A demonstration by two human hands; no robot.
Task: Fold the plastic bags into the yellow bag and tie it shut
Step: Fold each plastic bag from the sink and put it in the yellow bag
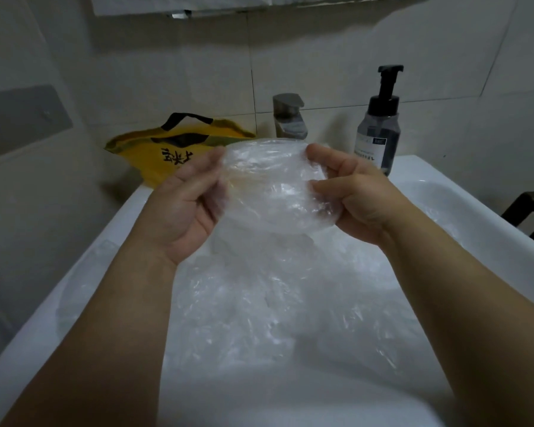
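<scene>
A clear, crinkled plastic bag [272, 186] is stretched in the air above a white sink. My left hand [188, 204] pinches its left edge and my right hand [349, 192] pinches its right edge between thumb and fingers. Below them, several more clear plastic bags [275, 303] lie heaped in the basin. The yellow bag [167, 152], with black handles and black print, lies at the sink's back left corner, behind my left hand, its opening facing up.
The white sink's rim [463, 192] runs along the right and left sides. A steel faucet [289, 117] stands at the back centre. A grey pump bottle [379, 127] stands at the back right. Tiled walls enclose the sink.
</scene>
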